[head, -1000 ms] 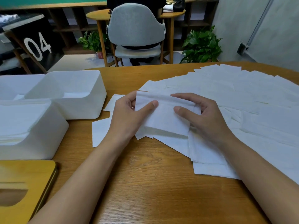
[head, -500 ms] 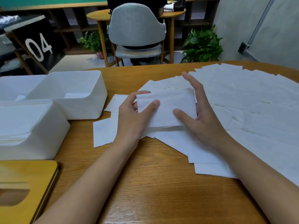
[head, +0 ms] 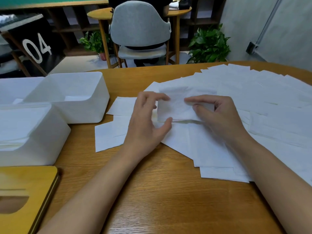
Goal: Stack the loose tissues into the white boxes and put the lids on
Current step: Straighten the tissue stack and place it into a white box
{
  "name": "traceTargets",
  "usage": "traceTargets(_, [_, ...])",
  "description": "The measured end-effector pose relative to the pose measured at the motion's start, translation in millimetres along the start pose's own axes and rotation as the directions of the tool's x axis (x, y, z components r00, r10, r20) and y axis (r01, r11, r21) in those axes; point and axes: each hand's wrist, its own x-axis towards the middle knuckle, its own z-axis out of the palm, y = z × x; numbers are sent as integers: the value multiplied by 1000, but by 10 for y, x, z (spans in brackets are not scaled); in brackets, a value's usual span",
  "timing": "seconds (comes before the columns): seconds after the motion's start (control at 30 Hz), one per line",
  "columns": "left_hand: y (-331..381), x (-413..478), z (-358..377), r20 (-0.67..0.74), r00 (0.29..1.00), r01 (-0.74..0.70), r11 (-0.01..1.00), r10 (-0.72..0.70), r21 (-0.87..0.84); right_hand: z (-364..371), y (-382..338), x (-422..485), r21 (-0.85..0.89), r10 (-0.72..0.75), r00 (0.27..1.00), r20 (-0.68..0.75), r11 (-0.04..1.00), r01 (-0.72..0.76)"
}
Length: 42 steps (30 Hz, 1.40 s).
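Above the spread, my left hand [head: 148, 122] and my right hand [head: 221, 115] hold a small folded stack of tissues [head: 177, 108]. The left thumb and fingertips clasp its left edge; the right fingers and thumb pinch its right side. Several loose white tissues [head: 273, 105] fan across the right half of the wooden table [head: 168, 200], with a few more [head: 108, 137] under my left hand. A near white box [head: 42, 149] at the left holds a stack of tissues. Behind it an open white box [head: 94, 112] shows little inside.
A wooden lid with a slot [head: 30, 190] lies at the lower left corner. Another white box [head: 15, 88] sits at the far left. Beyond the table stand a grey chair [head: 140, 26], a round side table and potted plants [head: 209, 46].
My right hand, open and reaching over the tissue half a second ago, has curled back onto the stack's right side. My left hand shifted its clasp to the left edge. The stack looks narrower.
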Motion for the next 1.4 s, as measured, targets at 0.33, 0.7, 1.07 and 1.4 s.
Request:
traceTargets(0.33, [128, -104, 65, 414, 866, -300, 954, 281, -20, -23, 62, 40, -36, 63, 993, -100, 997, -67])
traceTargets(0.7, [126, -142, 156, 378, 897, -208, 974, 228, -94, -16, 43, 35, -57, 45, 998, -53, 997, -48])
traceTargets(1.07, [58, 37, -110, 71, 995, 87, 930, -66, -358, 28, -88, -67, 195, -37, 991, 131, 981, 10])
traceTargets(1.4, [12, 94, -290, 92, 996, 28, 994, -19, -107, 91, -156, -121, 27, -7, 945, 328, 1000, -2])
